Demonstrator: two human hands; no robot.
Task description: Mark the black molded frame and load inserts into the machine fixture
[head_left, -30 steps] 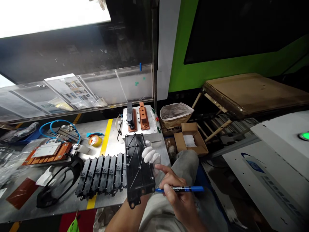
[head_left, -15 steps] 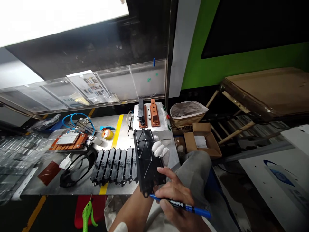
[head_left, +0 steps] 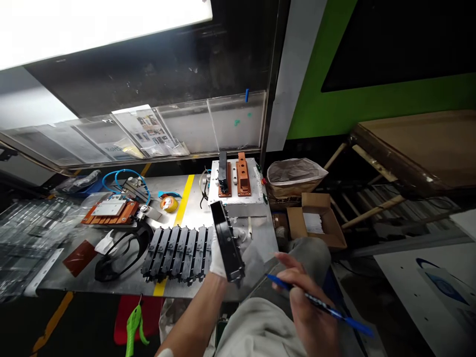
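My left hand (head_left: 217, 260), in a white glove, is closed around a long black plastic part (head_left: 226, 240). The part is held tilted over the bench's front edge, its narrow side facing up. Bare and to the right of it, my right hand (head_left: 307, 310) grips a blue marker pen (head_left: 327, 308), whose tip points left towards the part without touching it. Left of the held part, several similar black plastic parts (head_left: 176, 253) lie side by side in a row on the metal bench (head_left: 130, 282).
Behind the held part stands a white fixture (head_left: 235, 198) with an orange block (head_left: 242, 173) and another black part. Yellow tape (head_left: 169, 204), black straps and a copper-coloured clamp fixture (head_left: 111, 212) occupy the left side. A paper sack (head_left: 295, 178) and open carton (head_left: 323, 225) stand at right.
My left hand has turned the black part from its broad ribbed face onto its narrow side. My right hand has drawn the marker pen away, to the right.
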